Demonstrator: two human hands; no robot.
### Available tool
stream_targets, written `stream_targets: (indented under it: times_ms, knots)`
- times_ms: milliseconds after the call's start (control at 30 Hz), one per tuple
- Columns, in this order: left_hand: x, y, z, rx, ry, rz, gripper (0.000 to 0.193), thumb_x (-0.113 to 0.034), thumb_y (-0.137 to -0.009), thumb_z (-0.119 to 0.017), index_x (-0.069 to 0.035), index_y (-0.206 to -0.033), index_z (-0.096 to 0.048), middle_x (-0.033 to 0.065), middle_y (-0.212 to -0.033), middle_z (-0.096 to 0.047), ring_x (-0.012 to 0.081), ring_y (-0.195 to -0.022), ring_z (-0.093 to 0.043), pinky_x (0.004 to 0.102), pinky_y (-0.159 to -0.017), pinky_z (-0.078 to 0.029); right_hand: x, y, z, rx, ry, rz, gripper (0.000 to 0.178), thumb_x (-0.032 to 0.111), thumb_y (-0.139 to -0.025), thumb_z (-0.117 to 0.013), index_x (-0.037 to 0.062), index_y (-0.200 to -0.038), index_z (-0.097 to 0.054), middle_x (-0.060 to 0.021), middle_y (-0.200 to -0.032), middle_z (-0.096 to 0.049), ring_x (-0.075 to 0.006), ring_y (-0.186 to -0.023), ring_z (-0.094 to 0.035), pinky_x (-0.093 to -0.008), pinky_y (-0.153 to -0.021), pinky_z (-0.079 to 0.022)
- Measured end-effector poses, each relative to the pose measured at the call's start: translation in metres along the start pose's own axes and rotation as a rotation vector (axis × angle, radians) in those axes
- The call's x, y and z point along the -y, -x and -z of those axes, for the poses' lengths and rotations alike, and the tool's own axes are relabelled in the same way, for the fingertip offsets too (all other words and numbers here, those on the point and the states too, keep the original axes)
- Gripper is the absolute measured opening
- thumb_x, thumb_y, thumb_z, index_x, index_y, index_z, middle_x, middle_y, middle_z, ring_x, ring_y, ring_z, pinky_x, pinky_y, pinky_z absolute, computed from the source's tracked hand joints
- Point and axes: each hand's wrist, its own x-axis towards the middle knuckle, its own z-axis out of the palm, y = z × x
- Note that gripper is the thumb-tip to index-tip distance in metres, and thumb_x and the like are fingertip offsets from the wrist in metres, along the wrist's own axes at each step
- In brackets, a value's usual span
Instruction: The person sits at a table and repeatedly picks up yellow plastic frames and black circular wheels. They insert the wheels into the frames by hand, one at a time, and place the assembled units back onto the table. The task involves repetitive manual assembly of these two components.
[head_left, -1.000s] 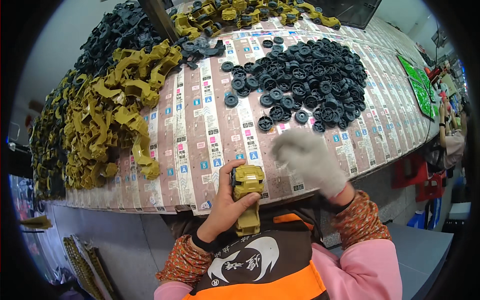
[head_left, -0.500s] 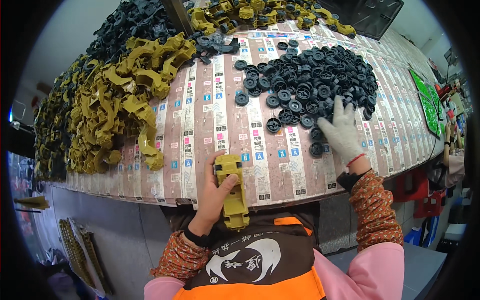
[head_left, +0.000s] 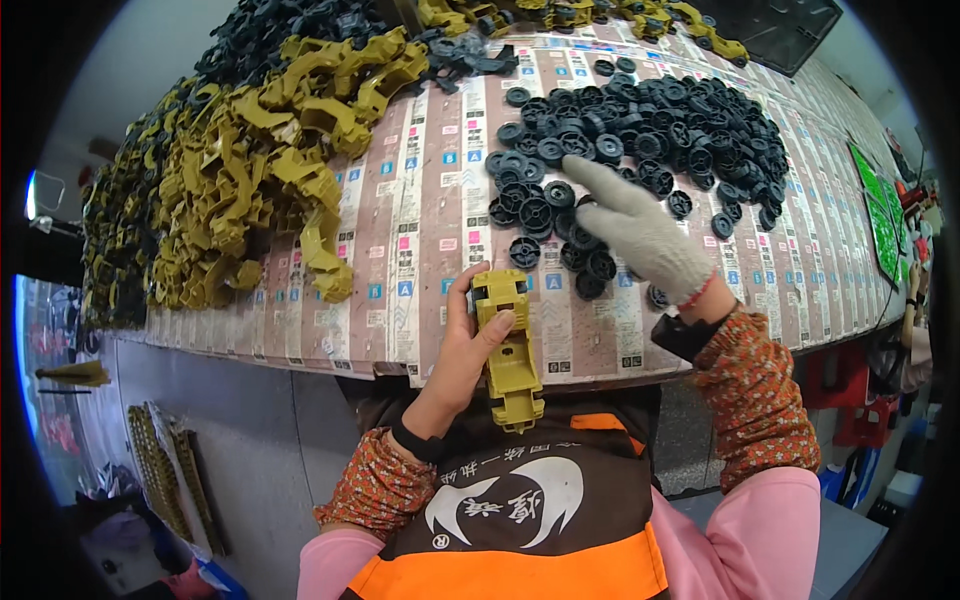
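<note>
My bare left hand (head_left: pixel 468 358) is closed round a mustard-yellow plastic toy truck body (head_left: pixel 514 372), its thumb on top. The long body points away from me at the table's near edge, with its hollow bed toward my apron. My right hand (head_left: pixel 640 230), in a pale knitted glove, is over the near side of a pile of black toy wheels (head_left: pixel 690 125). Its index finger and thumb are stretched out and apart among the wheels. The remaining fingers are partly hidden, and no wheel shows in its grasp.
A high heap of yellow truck bodies (head_left: pixel 240 180) covers the table's left side, with dark plastic parts (head_left: pixel 290 40) behind it. More yellow trucks (head_left: pixel 570 15) with wheels lie at the far edge. A black crate (head_left: pixel 770 30) and a green panel (head_left: pixel 878 205) are at the right.
My right hand has swept left across the wheels, dragging some of them nearer the left side of the pile. The left hand still holds the truck body. The whole view has shifted slightly.
</note>
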Motion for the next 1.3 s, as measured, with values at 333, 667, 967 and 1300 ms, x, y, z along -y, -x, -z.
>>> stream_targets:
  times_ms: [333,667,967,1300]
  knots:
    - [-0.003,0.008,0.010,-0.052,0.108,-0.038,0.074,-0.019,-0.104,-0.070,-0.015,-0.164,-0.026,0.0092,-0.144,-0.051,0.0203,-0.130,-0.053,0.0381,-0.112,-0.044,0.007,0.058,0.027,-0.168,0.500,-0.076,0.024,0.021,-0.098,-0.066,-0.0011,-0.107,-0.071,-0.0191,-0.093,-0.073,-0.0332,-0.086,-0.073,-0.0422,-0.078,-0.056]
    - [-0.018,0.017,0.009,-0.090,0.188,-0.037,0.078,-0.018,-0.104,-0.071,-0.018,-0.165,-0.024,0.0077,-0.142,-0.052,0.0196,-0.126,-0.055,0.0389,-0.108,-0.050,0.008,0.060,-0.006,-0.088,0.651,0.021,0.029,0.021,-0.089,-0.077,0.0030,-0.109,-0.068,-0.0188,-0.094,-0.068,-0.0384,-0.091,-0.066,-0.0478,-0.081,-0.052]
    - [-0.021,0.024,0.009,-0.160,0.377,-0.078,0.077,-0.017,-0.105,-0.070,-0.021,-0.167,-0.024,0.0045,-0.141,-0.053,0.0165,-0.118,-0.062,0.0355,-0.097,-0.059,0.056,0.073,-0.049,-0.063,0.046,-0.084,0.018,0.009,-0.097,-0.069,0.0029,-0.114,-0.067,-0.0144,-0.092,-0.070,-0.0213,-0.084,-0.070,-0.0349,-0.079,-0.056]
    - [-0.029,0.022,0.006,-0.294,0.316,-0.234,0.075,-0.014,-0.104,-0.072,-0.020,-0.163,-0.026,0.0051,-0.135,-0.056,0.0169,-0.113,-0.064,0.0358,-0.093,-0.060,0.061,0.103,-0.106,0.087,-0.020,-0.008,0.033,0.004,-0.095,-0.067,-0.0005,-0.128,-0.065,-0.0236,-0.104,-0.073,-0.0408,-0.098,-0.075,-0.0438,-0.083,-0.059]
